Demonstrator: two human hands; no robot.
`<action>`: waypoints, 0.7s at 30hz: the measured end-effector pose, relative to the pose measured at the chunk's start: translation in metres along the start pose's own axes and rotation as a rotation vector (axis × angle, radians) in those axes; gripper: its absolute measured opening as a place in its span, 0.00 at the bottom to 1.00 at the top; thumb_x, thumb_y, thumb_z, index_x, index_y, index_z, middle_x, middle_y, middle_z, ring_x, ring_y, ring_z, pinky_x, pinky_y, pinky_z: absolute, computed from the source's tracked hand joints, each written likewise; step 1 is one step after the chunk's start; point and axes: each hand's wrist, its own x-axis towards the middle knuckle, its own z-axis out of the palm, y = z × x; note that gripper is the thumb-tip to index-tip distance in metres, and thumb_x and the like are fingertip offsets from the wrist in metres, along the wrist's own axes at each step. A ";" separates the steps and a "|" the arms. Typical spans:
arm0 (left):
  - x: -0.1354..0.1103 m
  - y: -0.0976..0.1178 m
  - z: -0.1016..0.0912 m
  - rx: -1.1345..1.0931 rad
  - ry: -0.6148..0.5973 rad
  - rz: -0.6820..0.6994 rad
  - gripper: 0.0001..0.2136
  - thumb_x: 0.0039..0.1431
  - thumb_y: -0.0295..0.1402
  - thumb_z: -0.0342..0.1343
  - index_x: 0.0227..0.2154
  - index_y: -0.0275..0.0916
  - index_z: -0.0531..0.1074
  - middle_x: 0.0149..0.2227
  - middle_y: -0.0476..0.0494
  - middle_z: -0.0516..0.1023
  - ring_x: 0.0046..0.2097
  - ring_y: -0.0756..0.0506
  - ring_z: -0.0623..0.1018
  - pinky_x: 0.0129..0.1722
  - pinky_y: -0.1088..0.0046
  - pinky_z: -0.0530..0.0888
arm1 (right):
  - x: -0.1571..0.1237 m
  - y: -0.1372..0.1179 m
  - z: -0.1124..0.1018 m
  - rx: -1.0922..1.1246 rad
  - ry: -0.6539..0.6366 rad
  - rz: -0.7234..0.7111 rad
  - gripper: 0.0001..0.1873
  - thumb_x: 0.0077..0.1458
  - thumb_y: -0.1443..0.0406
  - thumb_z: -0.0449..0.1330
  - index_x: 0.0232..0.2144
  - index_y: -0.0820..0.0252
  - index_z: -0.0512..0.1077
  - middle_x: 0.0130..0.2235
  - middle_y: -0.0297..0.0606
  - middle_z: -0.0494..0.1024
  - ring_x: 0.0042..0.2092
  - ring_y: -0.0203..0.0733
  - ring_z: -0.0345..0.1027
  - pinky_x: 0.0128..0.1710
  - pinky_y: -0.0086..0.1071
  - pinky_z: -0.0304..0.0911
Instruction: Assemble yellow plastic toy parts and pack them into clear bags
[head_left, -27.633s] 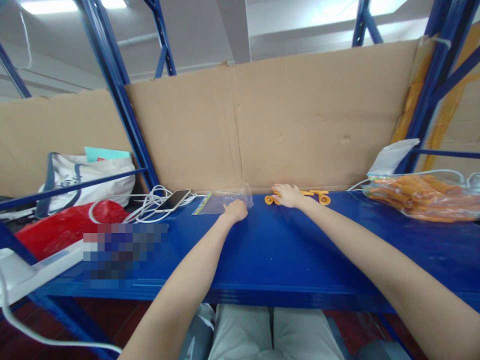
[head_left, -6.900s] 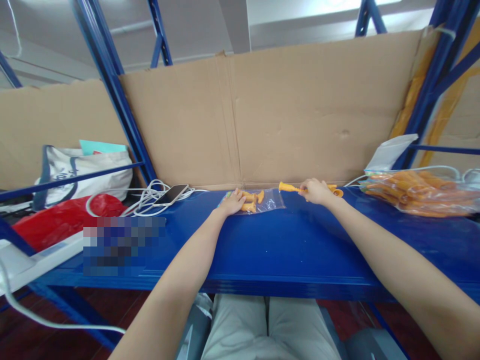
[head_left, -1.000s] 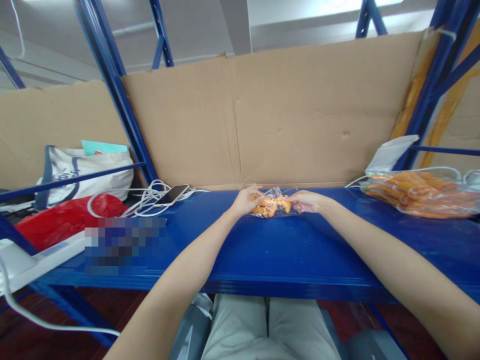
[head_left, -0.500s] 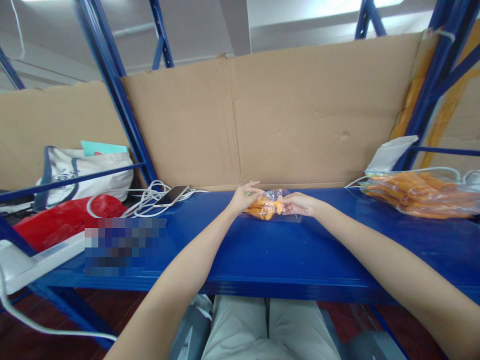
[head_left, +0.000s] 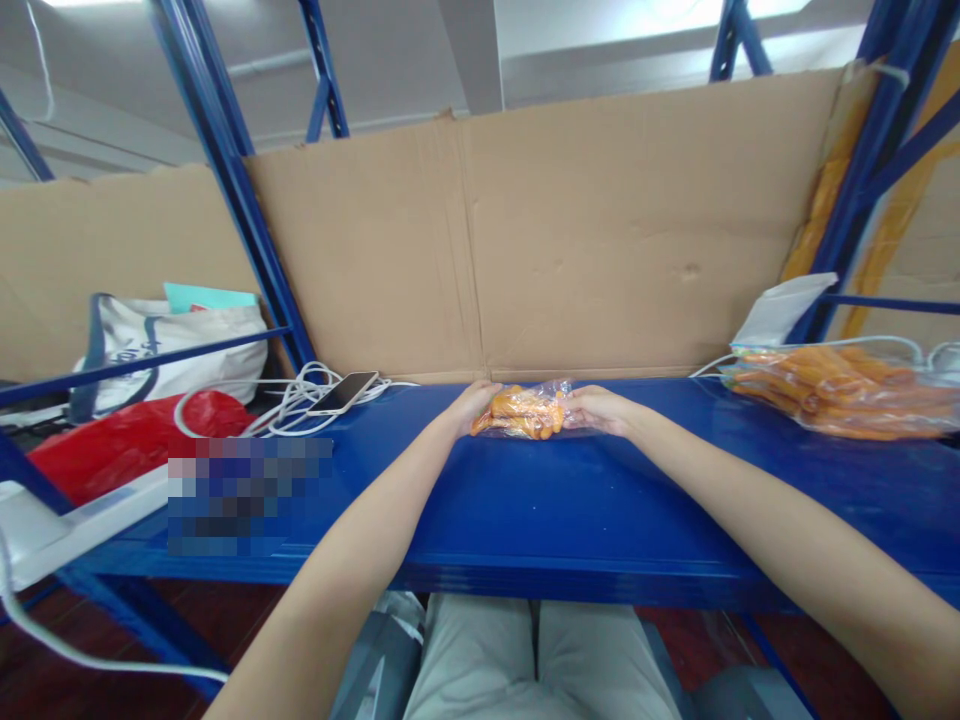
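Note:
A clear plastic bag [head_left: 525, 412] with several orange, finger-like pieces in it lies at the back of the blue shelf [head_left: 540, 500]. At the bag's left end, my left hand [head_left: 474, 404] is closed on its edge, with part of the fingers hidden. My right hand [head_left: 598, 408] grips the opposite end, thumb and fingers pinched on the plastic. The kind of the orange pieces is too small to make out.
A larger plastic bag of orange pieces [head_left: 840, 392] rests at the right. On the left are a phone [head_left: 343, 393], white cables [head_left: 289, 408], a red bag [head_left: 150, 440] and a canvas tote [head_left: 180, 350]. A cardboard panel [head_left: 585, 240] closes off the back.
My left hand has shifted slightly left and down, from over the orange pieces to the bag's left end. The pieces now lie more level, and the right hand has barely moved.

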 end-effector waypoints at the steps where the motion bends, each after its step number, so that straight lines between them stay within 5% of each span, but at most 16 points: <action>1: -0.001 0.000 0.000 -0.021 0.007 -0.037 0.07 0.56 0.34 0.59 0.35 0.38 0.71 0.30 0.43 0.80 0.39 0.40 0.81 0.40 0.64 0.79 | -0.001 0.000 0.000 -0.050 -0.004 -0.018 0.10 0.52 0.77 0.60 0.21 0.64 0.69 0.20 0.37 0.75 0.22 0.32 0.70 0.25 0.22 0.68; 8: -0.002 0.000 0.000 0.113 0.074 -0.029 0.17 0.50 0.29 0.64 0.44 0.37 0.70 0.36 0.42 0.80 0.39 0.43 0.80 0.39 0.69 0.77 | -0.005 -0.002 -0.002 -0.372 0.012 -0.071 0.16 0.53 0.77 0.54 0.16 0.62 0.66 0.15 0.36 0.73 0.16 0.29 0.62 0.19 0.21 0.60; 14: -0.006 0.007 -0.001 0.670 0.188 0.195 0.05 0.52 0.32 0.59 0.32 0.36 0.75 0.35 0.47 0.80 0.42 0.44 0.78 0.45 0.70 0.73 | -0.008 -0.018 -0.007 -0.472 0.108 -0.136 0.18 0.54 0.73 0.50 0.14 0.61 0.65 0.13 0.35 0.70 0.14 0.29 0.57 0.16 0.23 0.50; 18: -0.010 0.010 0.000 0.776 0.215 0.218 0.05 0.53 0.33 0.57 0.29 0.37 0.75 0.33 0.47 0.79 0.41 0.44 0.77 0.42 0.71 0.72 | -0.011 -0.024 -0.013 -0.408 -0.059 -0.161 0.25 0.61 0.60 0.45 0.17 0.63 0.69 0.19 0.40 0.75 0.18 0.31 0.61 0.18 0.25 0.49; 21: -0.010 0.009 0.000 0.800 0.249 0.240 0.04 0.53 0.32 0.57 0.27 0.37 0.74 0.32 0.47 0.79 0.40 0.44 0.77 0.43 0.71 0.71 | -0.012 -0.022 -0.012 -0.484 -0.170 -0.252 0.21 0.54 0.52 0.57 0.20 0.63 0.73 0.23 0.38 0.77 0.24 0.33 0.65 0.24 0.26 0.54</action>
